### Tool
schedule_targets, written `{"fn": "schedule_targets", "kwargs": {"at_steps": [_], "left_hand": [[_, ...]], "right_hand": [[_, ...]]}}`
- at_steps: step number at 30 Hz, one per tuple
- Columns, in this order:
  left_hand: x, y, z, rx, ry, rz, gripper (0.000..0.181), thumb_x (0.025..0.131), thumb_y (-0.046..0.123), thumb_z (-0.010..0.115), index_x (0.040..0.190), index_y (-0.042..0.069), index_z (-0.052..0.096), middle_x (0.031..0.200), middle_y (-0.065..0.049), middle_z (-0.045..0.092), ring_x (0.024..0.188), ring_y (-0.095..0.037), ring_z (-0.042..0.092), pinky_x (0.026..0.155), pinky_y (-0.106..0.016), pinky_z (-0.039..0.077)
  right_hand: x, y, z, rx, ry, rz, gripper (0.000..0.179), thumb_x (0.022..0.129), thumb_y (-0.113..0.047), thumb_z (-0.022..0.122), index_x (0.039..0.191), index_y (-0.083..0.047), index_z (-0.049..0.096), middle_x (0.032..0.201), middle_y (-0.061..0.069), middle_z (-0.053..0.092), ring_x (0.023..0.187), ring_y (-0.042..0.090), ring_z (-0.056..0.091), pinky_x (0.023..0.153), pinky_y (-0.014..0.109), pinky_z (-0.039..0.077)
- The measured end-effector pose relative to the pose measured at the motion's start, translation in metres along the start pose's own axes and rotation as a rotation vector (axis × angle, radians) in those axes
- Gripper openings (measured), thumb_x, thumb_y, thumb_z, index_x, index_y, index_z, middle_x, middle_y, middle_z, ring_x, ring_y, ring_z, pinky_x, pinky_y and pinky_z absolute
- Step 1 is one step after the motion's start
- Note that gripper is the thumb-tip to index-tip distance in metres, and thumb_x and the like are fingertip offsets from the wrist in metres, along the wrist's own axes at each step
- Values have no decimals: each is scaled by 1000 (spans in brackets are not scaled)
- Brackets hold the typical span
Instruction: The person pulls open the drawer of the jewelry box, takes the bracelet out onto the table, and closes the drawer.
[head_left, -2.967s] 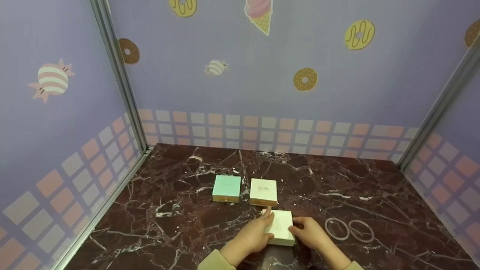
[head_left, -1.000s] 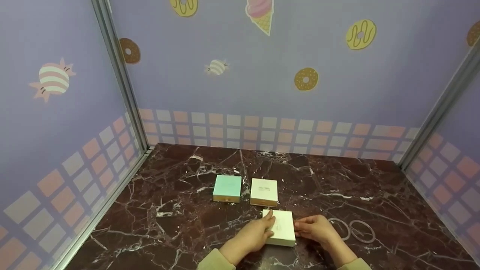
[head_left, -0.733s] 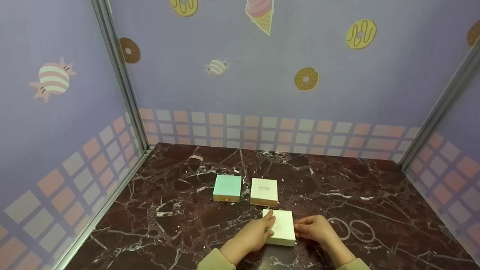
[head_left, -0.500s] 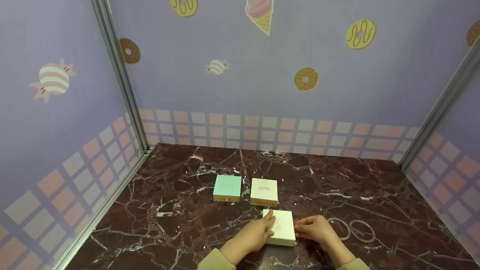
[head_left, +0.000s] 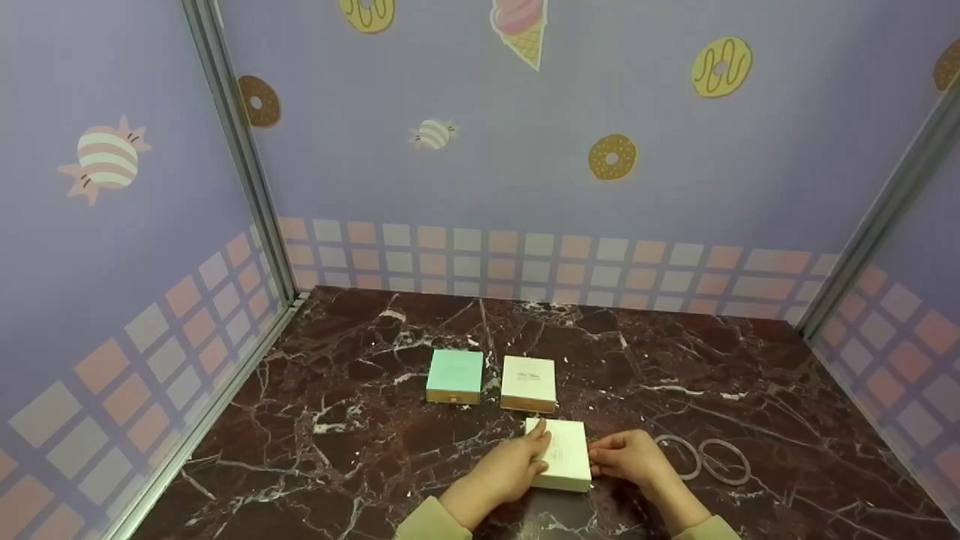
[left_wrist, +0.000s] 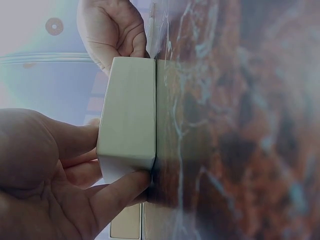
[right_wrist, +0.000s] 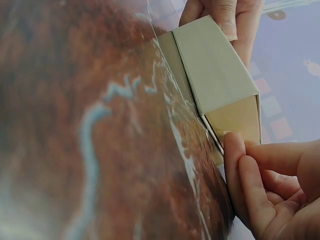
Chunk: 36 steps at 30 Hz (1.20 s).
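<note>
A cream box [head_left: 568, 455] lies flat on the dark marbled table. In the head view my left hand [head_left: 504, 465] holds it from the left, fingers over its top. From the left wrist view, the left thumb and fingers [left_wrist: 122, 192] grip the end of the box. My right hand [head_left: 628, 456] is at the opposite side. The right wrist view shows that side as a gold face [right_wrist: 235, 120]; there the right thumb and forefinger pinch together at a small pale tab [right_wrist: 227, 133], mostly hidden by the fingertips.
Behind the held box stand a mint-green box [head_left: 455, 371] and another cream box [head_left: 529, 377], both with gold fronts. Two pale rings [head_left: 725, 462] lie right of my right hand. Patterned lilac walls [head_left: 480, 180] enclose the table at the back and sides.
Three seconds ago my right hand was against the box's right edge; it has shifted slightly right and now pinches at that side. Over the last second nothing visibly moves.
</note>
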<state>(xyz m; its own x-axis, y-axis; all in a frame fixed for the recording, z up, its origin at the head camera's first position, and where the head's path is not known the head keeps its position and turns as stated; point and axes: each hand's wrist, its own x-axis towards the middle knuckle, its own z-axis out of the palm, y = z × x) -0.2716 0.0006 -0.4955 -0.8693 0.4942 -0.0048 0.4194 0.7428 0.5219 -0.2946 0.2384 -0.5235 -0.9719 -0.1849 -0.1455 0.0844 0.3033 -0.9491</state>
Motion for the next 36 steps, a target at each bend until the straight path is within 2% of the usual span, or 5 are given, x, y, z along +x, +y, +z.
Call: {"fn": "schedule_targets", "kwargs": {"at_steps": [7,13,22,36], "left_hand": [[-1,0,-1,-34,-20,-5,54,102,21,62,152,5,49,166,-12,37,144,-32,51,120,-42,45],[-1,0,-1,-28,-2,-2,54,101,21,63,151,5,51,165,-12,38,144,-32,51,121,-42,44],[-1,0,-1,-18,11,-1,54,101,21,63,151,5,51,165,-12,39,143,-33,51,121,-42,43],[-1,0,-2,-57,-19,-15,54,102,20,62,152,5,49,167,-11,36,145,-33,49,121,-43,43]], "right_hand": [[0,1,0,-10,-3,7,18,93,5,68,102,20,71,86,15,79,70,10,73,68,22,65],[2,4,-1,-34,18,12,18,92,4,70,100,19,72,83,14,78,68,10,73,66,22,64],[0,1,-4,-26,-13,-11,18,92,5,68,100,21,71,83,14,78,67,9,72,66,21,64],[1,1,-7,-48,-20,-21,17,91,7,67,99,22,70,83,15,78,66,8,72,63,20,63]]}}
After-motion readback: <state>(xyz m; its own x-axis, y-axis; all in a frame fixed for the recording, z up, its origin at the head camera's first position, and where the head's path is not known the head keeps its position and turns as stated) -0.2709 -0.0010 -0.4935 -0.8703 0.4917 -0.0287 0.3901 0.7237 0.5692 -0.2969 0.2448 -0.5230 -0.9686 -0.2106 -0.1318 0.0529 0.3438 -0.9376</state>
